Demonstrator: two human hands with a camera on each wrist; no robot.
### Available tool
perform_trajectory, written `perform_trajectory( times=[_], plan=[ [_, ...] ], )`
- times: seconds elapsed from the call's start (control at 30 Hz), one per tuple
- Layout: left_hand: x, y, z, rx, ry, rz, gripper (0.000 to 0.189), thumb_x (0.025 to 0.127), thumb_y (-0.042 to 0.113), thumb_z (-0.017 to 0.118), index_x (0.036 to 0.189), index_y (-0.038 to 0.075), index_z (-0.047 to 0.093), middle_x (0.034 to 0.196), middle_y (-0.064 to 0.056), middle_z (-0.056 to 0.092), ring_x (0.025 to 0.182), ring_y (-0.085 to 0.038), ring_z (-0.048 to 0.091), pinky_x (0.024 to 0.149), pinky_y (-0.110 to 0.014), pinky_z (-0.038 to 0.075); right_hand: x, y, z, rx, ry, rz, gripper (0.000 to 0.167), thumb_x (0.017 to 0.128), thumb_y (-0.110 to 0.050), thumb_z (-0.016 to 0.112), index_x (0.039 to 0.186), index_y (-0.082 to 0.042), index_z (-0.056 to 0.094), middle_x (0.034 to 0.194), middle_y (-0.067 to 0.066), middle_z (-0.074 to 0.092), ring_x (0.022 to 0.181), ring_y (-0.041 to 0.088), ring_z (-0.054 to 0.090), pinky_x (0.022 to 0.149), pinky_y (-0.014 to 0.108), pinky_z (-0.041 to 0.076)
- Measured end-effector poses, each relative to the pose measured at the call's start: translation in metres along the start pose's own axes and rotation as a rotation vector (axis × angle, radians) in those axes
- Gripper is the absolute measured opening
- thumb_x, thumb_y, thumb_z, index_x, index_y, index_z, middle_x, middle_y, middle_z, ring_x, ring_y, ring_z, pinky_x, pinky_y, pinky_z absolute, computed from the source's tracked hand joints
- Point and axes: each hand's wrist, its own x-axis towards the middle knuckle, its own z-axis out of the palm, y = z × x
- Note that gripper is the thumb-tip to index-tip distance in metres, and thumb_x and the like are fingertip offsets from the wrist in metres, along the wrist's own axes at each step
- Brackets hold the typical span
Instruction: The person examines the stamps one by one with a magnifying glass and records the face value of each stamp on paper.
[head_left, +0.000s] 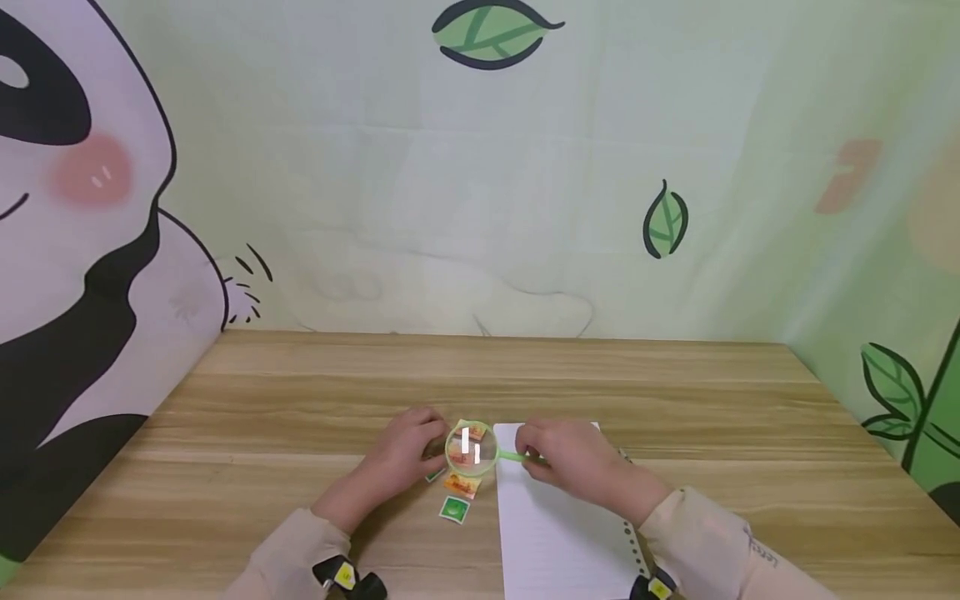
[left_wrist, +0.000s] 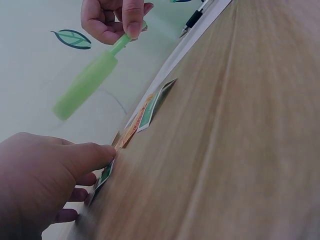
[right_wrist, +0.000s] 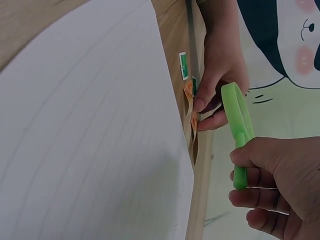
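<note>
A light green magnifying glass (head_left: 471, 449) is pinched by its handle between the thumb and fingers of my right hand (head_left: 573, 462). In the head view its lens overlaps orange stamps; the left wrist view shows it raised above the tabletop. My left hand (head_left: 405, 450) rests beside the row of stamps, thumb and fingertips at their edge. Nearest me lies a green stamp (head_left: 454, 509) with a white border, and just beyond it an orange stamp (head_left: 462, 486). Another green stamp (left_wrist: 105, 172) is partly hidden under the left hand.
A lined white notebook (head_left: 558, 533) lies right of the stamps, under my right hand and forearm. A black pen (left_wrist: 194, 19) is at its far side. Behind the wooden table (head_left: 315, 367) hangs a backdrop (head_left: 360, 167) printed with a panda and leaves.
</note>
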Motion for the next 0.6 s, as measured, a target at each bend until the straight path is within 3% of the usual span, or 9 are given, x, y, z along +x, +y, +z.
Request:
perform_trajectory(
  times=[0.17,0.6],
  plan=[
    [-0.001,0.000,0.000,-0.005,0.021,0.024,0.019,0.080,0.026,0.077,0.088,0.013,0.066,0.100,-0.001,0.062,0.095,-0.019,0.057,0.084,-0.037,0.049,-0.003,0.002,-0.006,0.041,-0.004,0.055,0.007,0.083,-0.013,0.071,0.086,-0.014,0.064,0.078,-0.005,0.066,0.065,0.003,0.056,0.056,0.015,0.045],
    [0.000,0.009,-0.005,-0.075,0.053,-0.001,0.026,0.082,0.026,0.076,0.104,0.015,0.069,0.105,-0.001,0.064,0.096,-0.018,0.059,0.084,-0.036,0.052,-0.016,0.014,-0.032,0.172,0.052,0.245,0.004,0.083,-0.007,0.066,0.086,-0.009,0.064,0.072,-0.005,0.060,0.062,0.002,0.047,0.054,0.016,0.040]
  ],
)
